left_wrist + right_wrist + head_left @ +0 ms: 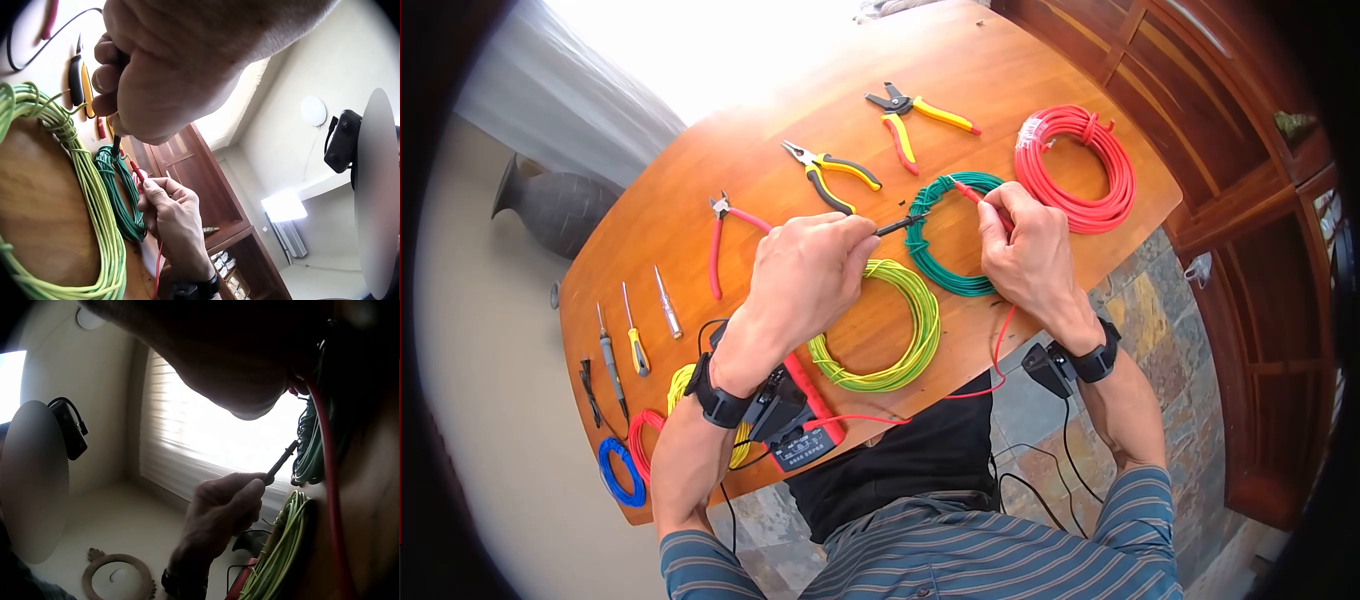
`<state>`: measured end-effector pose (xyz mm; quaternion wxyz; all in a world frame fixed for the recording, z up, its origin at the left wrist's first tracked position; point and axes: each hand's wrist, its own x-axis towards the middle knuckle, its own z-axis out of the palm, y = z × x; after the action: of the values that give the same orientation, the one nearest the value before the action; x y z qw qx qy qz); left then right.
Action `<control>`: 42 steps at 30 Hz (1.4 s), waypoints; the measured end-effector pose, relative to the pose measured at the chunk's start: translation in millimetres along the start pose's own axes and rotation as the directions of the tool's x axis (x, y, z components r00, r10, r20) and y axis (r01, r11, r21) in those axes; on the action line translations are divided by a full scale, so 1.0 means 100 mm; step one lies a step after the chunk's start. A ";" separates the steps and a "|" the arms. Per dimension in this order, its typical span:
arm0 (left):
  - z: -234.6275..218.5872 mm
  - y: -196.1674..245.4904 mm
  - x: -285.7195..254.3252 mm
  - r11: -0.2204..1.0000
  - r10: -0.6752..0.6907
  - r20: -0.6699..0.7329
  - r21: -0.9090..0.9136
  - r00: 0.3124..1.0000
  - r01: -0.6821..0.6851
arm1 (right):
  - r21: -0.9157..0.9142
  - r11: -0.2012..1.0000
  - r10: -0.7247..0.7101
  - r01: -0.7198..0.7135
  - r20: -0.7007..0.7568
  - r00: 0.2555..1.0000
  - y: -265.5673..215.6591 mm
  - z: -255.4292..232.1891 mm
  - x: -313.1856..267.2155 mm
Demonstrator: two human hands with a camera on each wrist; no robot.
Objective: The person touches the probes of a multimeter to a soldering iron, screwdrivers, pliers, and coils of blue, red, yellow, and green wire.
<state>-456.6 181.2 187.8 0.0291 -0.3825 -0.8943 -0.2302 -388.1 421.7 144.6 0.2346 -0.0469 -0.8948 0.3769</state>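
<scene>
The left hand pinches a black probe whose tip reaches the left side of the green wire coil. Between its thumb and fingers the right hand grips a red probe, tip at the coil's upper edge. In the left wrist view both the black probe and the red probe point at the green coil. Whether either tip touches bare wire, I cannot tell. A red and grey multimeter lies under the left forearm, partly hidden. The yellow-green coil is just below the left hand.
Beyond the hands lie wire strippers, long-nose pliers and red-handled cutters. A red coil sits at the right. Screwdrivers, a soldering iron and a blue coil are at the left. A red lead hangs past the table's near edge.
</scene>
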 end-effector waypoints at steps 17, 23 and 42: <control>-0.85 0.09 -0.78 0.975 -0.220 0.073 -0.014 0.973 0.221 | 0.285 0.909 -0.359 0.305 0.162 0.919 -0.49 0.20 -0.26; -0.69 -0.06 -0.93 0.972 -0.235 0.055 0.009 0.971 0.235 | 0.235 0.925 -0.353 0.298 0.245 0.903 -0.52 0.46 -0.38; -0.59 -0.12 -1.00 0.978 -0.205 -0.019 0.024 0.979 0.205 | 0.192 0.940 -0.317 0.282 0.182 0.931 -0.55 0.50 -0.40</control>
<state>-401.7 81.2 213.1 0.0175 -0.2861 -0.9317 -0.2233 -370.6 339.3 137.1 0.1967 0.1499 -0.8773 0.4113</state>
